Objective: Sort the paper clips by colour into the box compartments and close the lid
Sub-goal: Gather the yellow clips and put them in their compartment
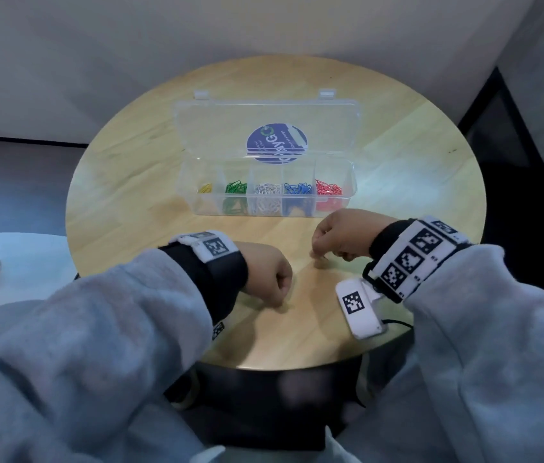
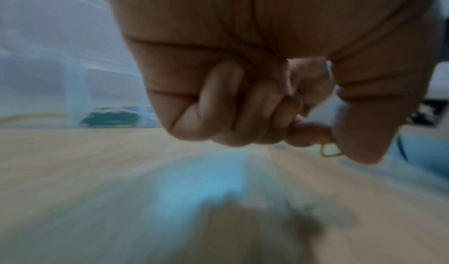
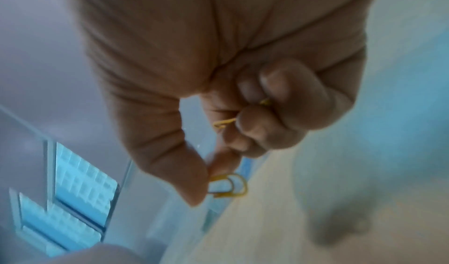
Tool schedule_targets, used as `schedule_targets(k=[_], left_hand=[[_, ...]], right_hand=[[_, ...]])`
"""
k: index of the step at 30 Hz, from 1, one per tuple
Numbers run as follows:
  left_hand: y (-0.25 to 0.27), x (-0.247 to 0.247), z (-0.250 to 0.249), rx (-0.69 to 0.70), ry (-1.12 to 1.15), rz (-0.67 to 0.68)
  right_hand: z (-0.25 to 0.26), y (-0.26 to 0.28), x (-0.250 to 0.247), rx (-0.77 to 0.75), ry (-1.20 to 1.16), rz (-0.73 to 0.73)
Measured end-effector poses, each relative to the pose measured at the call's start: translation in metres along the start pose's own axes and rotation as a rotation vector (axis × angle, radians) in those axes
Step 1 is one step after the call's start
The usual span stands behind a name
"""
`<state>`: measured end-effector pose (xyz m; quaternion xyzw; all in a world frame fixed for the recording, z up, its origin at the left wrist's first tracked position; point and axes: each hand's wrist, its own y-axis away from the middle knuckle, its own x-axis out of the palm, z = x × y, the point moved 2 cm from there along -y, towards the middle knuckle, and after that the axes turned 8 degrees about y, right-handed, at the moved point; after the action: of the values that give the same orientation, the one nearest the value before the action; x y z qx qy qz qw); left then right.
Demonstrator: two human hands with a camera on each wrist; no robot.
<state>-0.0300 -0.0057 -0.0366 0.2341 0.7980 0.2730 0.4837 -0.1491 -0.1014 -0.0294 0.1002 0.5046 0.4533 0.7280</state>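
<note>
From the head view, both fists sit on the table (image 1: 163, 208), short of the open box (image 1: 265, 188); pinches hidden. Left wrist view: left hand (image 2: 255, 87) pinches a blurred clip (image 2: 329, 152). Right wrist view: right hand (image 3: 218, 95) pinches a yellow clip (image 3: 229, 185), another yellow clip (image 3: 224, 123) tucked under curled fingers.

Both hands (image 1: 269, 277) (image 1: 340, 233) curled, fingertips pinched.

The box (image 1: 265, 192) sits on the table (image 1: 123, 182) toward its far side, its lid (image 1: 265, 128) standing open behind it. Paper clips (image 1: 267, 190) lie in its compartments. Nearer, the left hand (image 1: 265, 275) and right hand (image 1: 344, 235) sit side by side, each pinching a clip (image 3: 229, 185).
</note>
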Motion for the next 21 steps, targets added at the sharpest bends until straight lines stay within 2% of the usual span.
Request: schedule_targets(k=[5, 9, 14, 16, 21], left_hand=[[0.018, -0.029, 0.028, -0.058, 0.273, -0.194], [0.032, -0.060, 0.059, -0.141, 0.538, -0.416], [0.035, -0.090, 0.082, -0.194, 0.729, -0.708], [0.032, -0.097, 0.086, -0.199, 0.745, -0.770], [0.022, -0.105, 0.102, -0.277, 0.517, -0.854]], right_hand=[[0.009, 0.008, -0.010, -0.052, -0.404, 0.026], [0.014, 0.012, -0.008, -0.065, -0.502, 0.031], [0.022, 0.012, -0.002, -0.065, -0.615, 0.026], [0.025, 0.010, -0.001, -0.074, -0.690, 0.023], [0.034, 0.011, -0.007, -0.104, -0.769, 0.015]])
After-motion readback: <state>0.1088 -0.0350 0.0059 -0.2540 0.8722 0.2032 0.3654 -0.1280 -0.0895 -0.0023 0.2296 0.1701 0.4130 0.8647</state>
